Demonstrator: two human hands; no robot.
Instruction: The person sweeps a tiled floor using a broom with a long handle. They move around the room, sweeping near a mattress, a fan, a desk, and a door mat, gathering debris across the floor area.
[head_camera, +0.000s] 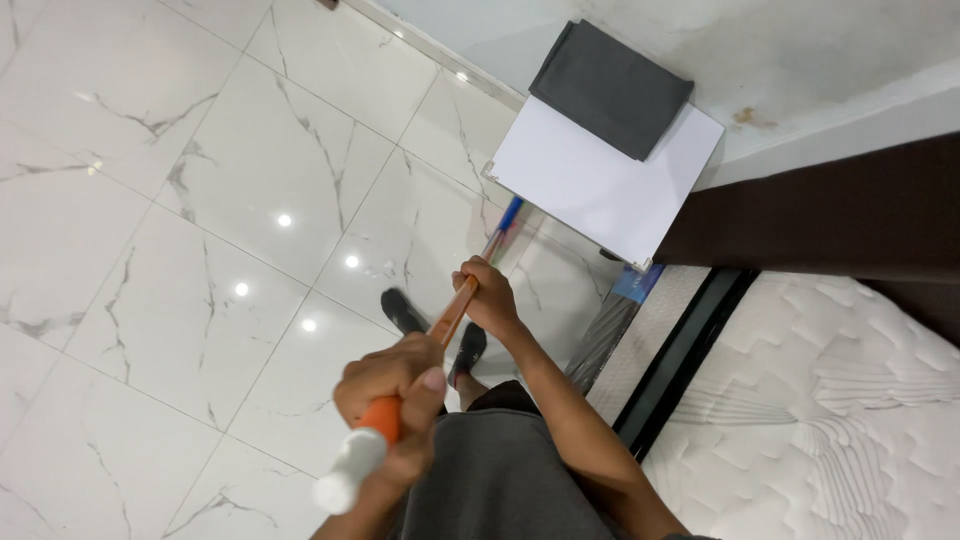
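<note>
Both my hands grip a long broom handle (455, 310), orange with a white end cap near me. My left hand (395, 395) is shut around the upper end, just past the white cap. Farther down the shaft, my right hand (488, 295) is closed on the orange part. The shaft turns blue and runs under a small white table (600, 185). Grey broom bristles (603, 338) with a blue head lie on the floor by the table's near edge. My feet in dark sandals (405, 312) stand on the tiles below the handle.
A dark grey folded cloth (610, 88) lies on the white table against the wall. A white quilted mattress (830, 400) with a black frame edge (690, 350) fills the lower right. A dark brown panel (850, 215) stands behind it. Glossy white marble tiles (200, 250) spread to the left.
</note>
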